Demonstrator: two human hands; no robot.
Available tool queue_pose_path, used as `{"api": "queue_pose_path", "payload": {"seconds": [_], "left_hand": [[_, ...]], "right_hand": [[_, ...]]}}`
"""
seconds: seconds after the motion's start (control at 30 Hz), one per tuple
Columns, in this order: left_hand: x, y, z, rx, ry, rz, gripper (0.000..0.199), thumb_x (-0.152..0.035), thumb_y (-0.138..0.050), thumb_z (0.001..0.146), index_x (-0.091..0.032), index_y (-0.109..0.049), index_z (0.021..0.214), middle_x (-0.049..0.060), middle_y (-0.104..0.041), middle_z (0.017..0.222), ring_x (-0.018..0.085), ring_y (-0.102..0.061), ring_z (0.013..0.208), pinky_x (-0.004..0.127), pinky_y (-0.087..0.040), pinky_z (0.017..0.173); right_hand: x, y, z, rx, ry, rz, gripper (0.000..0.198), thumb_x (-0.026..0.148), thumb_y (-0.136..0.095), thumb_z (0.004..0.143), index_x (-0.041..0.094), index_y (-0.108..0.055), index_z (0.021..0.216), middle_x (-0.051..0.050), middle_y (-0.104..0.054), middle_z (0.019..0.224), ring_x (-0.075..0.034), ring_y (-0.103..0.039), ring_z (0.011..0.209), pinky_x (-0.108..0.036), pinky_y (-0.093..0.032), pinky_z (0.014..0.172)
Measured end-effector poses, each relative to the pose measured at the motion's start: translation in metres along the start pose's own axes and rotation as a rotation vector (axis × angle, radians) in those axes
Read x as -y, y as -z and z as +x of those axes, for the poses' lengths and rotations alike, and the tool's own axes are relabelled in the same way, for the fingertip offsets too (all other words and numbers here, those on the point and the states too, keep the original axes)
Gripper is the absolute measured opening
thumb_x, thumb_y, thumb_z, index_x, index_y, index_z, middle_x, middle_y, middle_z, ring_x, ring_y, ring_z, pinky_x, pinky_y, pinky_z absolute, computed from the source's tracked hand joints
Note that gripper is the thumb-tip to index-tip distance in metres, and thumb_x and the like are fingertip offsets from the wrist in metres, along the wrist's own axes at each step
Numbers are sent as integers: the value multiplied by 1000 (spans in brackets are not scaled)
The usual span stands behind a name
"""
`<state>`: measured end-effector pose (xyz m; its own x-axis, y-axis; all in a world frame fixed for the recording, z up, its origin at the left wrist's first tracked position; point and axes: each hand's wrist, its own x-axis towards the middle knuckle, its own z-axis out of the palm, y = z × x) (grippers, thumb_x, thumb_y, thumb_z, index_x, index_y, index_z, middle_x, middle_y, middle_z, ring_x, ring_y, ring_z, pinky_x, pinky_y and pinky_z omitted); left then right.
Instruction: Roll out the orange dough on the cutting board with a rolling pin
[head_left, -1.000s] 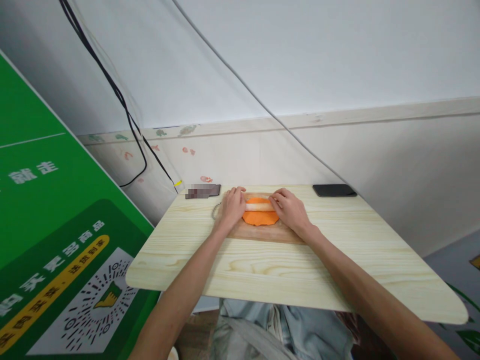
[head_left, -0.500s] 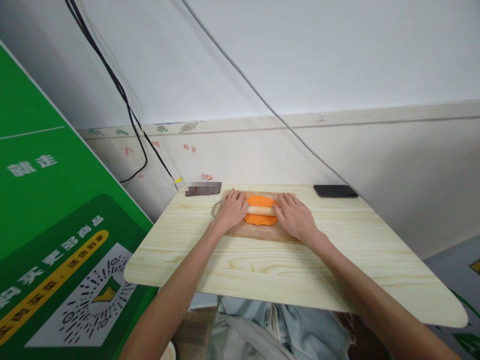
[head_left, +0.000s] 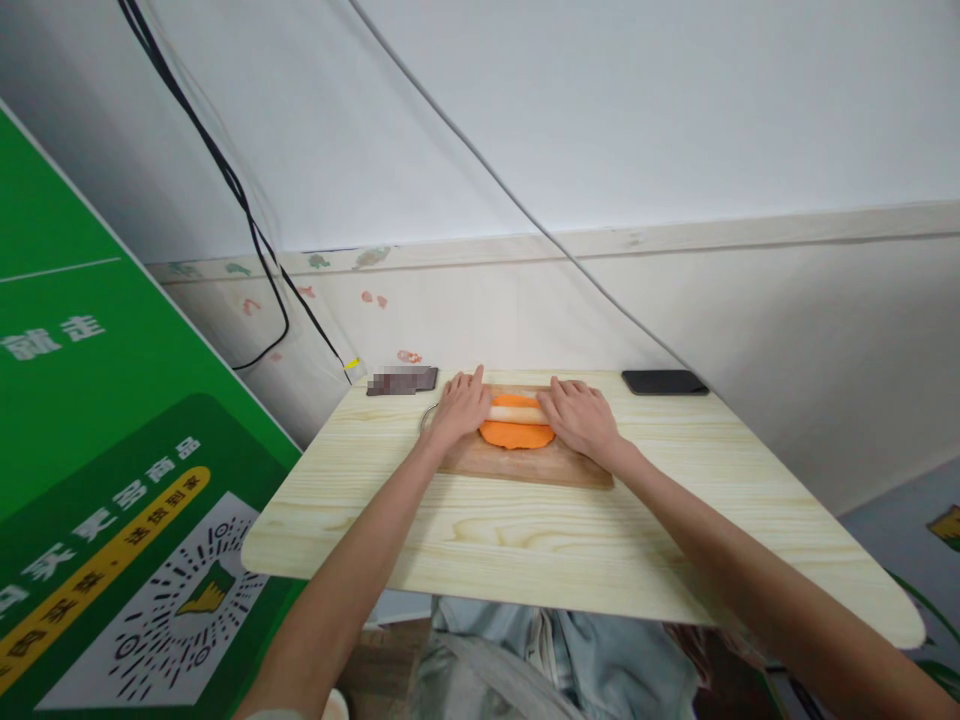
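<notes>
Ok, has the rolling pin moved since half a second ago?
Yes: judged against the board, the rolling pin has shifted away from the person, toward the board's far edge; more orange sheet shows on its near side.

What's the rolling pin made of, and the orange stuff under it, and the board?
The rolling pin looks like smooth wood: it's pale tan, without strong shine. The orange stuff seems soft and matte, with a flat, even colour and an uneven edge; maybe dough or modelling clay, I can't tell which. The board is probably wood too, brownish and patchy, with a fairly dull finish.
</notes>
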<state>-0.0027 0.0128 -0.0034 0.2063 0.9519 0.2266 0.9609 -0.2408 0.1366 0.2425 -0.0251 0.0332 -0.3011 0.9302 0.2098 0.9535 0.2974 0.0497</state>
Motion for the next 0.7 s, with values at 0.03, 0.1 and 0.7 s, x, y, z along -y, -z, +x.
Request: {"api": "queue_pose_path", "payload": {"seconds": [0.03,0.1,0.7], "left_hand": [[0,0,10,30,69,-11,63,-29,-31,109,-8,-38,168,24,-60,160,34,-54,150,50,-40,127],[-1,2,27,87,174,-49,66,-30,-32,108,-10,-35,171,24,-58,161,34,-54,150,51,-42,125],[7,-8,-12,-22,-68,-31,52,-30,-31,112,-20,-55,157,16,-61,160,31,-50,155,51,-38,130]], "right_hand": [[-1,2,8,30,-17,-2,65,45,-18,117,10,-63,150,-22,-70,147,-34,-60,138,-45,-45,113],[-4,4,24,77,-43,4,64,49,-21,117,14,-68,144,-21,-70,146,-34,-60,136,-45,-46,110],[8,1,-12,-35,-34,1,51,31,-25,115,15,-71,130,-18,-74,137,-30,-62,132,-40,-47,109]]}}
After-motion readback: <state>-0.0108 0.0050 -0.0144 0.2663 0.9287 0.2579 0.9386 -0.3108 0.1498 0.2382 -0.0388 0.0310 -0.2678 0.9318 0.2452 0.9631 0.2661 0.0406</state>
